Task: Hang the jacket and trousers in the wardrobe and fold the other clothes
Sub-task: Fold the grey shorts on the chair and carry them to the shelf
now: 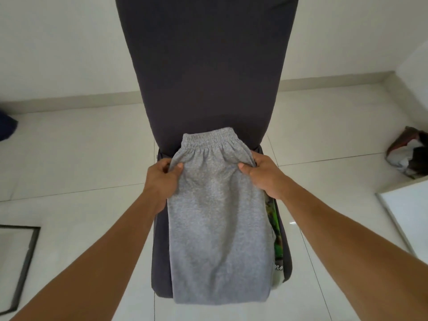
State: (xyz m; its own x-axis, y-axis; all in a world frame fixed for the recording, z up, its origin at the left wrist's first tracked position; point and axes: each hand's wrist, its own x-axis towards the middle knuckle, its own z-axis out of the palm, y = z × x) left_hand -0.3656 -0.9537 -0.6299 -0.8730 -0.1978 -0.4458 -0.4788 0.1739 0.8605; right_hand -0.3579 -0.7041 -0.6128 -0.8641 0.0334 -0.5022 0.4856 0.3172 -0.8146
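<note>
Grey sweatpants [220, 218] with an elastic waistband lie folded lengthwise on the seat of a dark grey chair [201, 72], waistband toward the backrest. My left hand [162, 179] pinches the left edge of the sweatpants just below the waistband. On the right edge, my right hand [264, 174] grips the fabric at the same height. A green printed garment [276, 237] shows from under the sweatpants along their right side.
White tiled floor surrounds the chair. A heap of clothes or bags [410, 154] sits at the right by a low white ledge. A dark-framed panel [20, 262] lies on the floor at lower left. A dark blue object [7, 126] is at the left edge.
</note>
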